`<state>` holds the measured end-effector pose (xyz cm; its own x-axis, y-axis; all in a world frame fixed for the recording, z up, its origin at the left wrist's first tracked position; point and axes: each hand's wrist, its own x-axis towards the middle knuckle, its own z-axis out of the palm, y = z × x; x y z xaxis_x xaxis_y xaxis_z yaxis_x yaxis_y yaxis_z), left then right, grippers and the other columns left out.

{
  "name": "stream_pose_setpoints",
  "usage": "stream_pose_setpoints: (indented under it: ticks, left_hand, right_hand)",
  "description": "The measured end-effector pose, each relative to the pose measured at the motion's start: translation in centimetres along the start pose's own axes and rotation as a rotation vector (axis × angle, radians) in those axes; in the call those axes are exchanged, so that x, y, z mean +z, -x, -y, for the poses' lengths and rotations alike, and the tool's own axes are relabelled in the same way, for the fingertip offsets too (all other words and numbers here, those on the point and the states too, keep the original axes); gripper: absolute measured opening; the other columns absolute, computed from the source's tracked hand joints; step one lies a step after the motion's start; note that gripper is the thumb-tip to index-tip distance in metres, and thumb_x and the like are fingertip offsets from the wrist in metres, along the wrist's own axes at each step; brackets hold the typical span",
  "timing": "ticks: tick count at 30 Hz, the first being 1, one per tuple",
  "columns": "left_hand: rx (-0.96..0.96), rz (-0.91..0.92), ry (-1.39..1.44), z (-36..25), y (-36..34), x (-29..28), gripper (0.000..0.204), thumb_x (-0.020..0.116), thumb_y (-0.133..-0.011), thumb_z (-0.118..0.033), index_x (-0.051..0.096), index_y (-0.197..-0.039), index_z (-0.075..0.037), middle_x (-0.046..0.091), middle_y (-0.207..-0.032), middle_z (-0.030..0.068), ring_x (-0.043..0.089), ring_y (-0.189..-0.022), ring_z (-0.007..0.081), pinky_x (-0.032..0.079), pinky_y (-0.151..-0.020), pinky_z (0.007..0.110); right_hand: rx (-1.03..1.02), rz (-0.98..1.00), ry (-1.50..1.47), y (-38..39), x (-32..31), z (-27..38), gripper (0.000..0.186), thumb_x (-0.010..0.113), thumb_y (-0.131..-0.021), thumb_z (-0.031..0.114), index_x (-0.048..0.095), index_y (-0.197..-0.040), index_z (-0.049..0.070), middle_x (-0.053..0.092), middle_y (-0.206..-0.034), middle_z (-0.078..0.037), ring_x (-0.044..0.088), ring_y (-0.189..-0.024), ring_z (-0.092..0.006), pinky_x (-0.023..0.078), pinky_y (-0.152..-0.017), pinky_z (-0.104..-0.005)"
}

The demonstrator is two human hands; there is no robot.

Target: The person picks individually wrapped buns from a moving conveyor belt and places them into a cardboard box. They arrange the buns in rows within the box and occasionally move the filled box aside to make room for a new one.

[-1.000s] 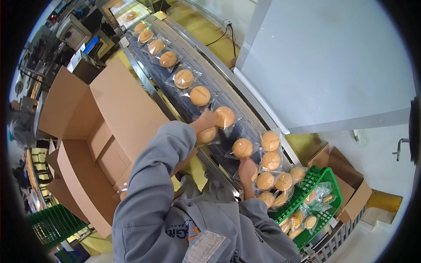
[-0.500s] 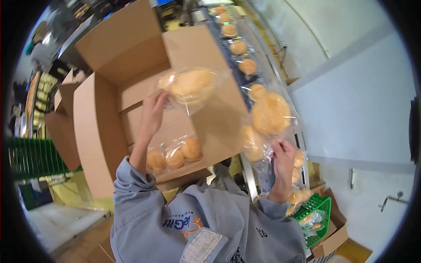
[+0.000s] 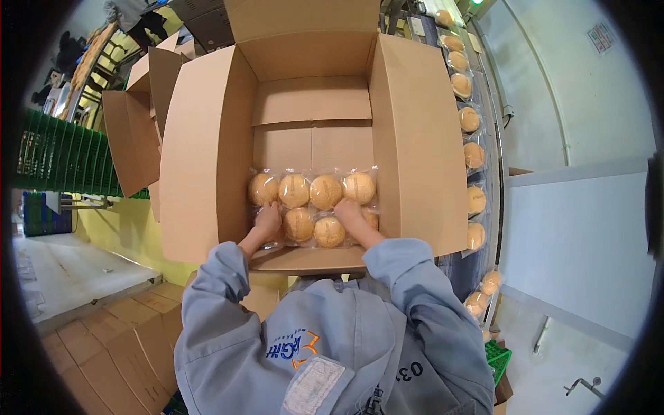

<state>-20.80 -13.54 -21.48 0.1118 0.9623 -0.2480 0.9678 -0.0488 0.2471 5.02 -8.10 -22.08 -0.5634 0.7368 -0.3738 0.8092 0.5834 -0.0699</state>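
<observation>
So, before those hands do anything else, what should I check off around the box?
1. Box open: ok, its side flaps are spread outward.
2. Far row of wrapped buns lined up: ok, four side by side.
3. Near row fully visible: not ok, the hands partly cover it.
4. Left-hand grip free of the wrapping: cannot tell.
5. Right-hand grip free of the wrapping: cannot tell.
6. More buns on the conveyor: ok, right of the box.

Smooth matt cardboard on the box, glossy clear plastic around the buns, matt cloth on the jacket, green plastic on the left crates, probably metal along the right conveyor
</observation>
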Motion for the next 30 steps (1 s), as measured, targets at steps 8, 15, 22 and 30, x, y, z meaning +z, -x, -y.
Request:
stream_pose_setpoints:
  ticks: [8,15,22,30]
  left_hand:
    - [0.067,0.300,0.083,-7.0,-5.0,-11.9,0.036,0.049,-0.084,-0.030,0.056,-0.106,-0.002,0.060,-0.092,0.0211,0.060,-0.081,0.0335,0.047,-0.073,0.042]
    - [0.579,-0.153,0.615,-33.9,-9.9,-16.6,0.020,0.054,-0.082,-0.012,0.056,-0.101,-0.005,0.058,-0.094,0.0140,0.059,-0.081,0.0266,0.047,-0.072,0.034]
    - [1.013,-0.093,0.114,-57.7,-18.1,-0.6,0.021,0.052,-0.081,-0.021,0.058,-0.097,-0.009,0.052,-0.111,0.0092,0.050,-0.098,0.0276,0.042,-0.080,0.042]
    - [0.858,0.203,-0.866,-61.1,-23.9,10.0,0.029,0.048,-0.083,-0.025,0.060,-0.107,-0.014,0.045,-0.125,0.0035,0.039,-0.116,0.0239,0.031,-0.086,0.049]
  right_hand:
    - [0.026,-0.215,-0.999,11.7,-15.0,-2.5,0.030,0.052,-0.083,0.027,0.062,-0.087,-0.001,0.061,-0.084,-0.021,0.058,-0.078,-0.0363,0.047,-0.067,-0.0400]
    - [1.265,-1.375,-1.333,28.5,-3.3,-22.2,0.028,0.056,-0.083,0.015,0.055,-0.107,0.000,0.057,-0.064,-0.005,0.053,-0.052,-0.0140,0.043,-0.049,-0.0278]
    - [1.441,-0.685,-0.691,35.8,16.6,-24.7,0.035,0.064,-0.076,0.031,0.056,-0.080,-0.003,0.058,-0.059,-0.018,0.058,-0.047,-0.0285,0.043,-0.046,-0.0395]
    - [1.588,-0.321,-0.875,34.3,8.8,-20.5,0.063,0.055,-0.073,0.058,0.053,-0.091,-0.002,0.061,-0.078,-0.021,0.060,-0.076,-0.0369,0.047,-0.066,-0.0445]
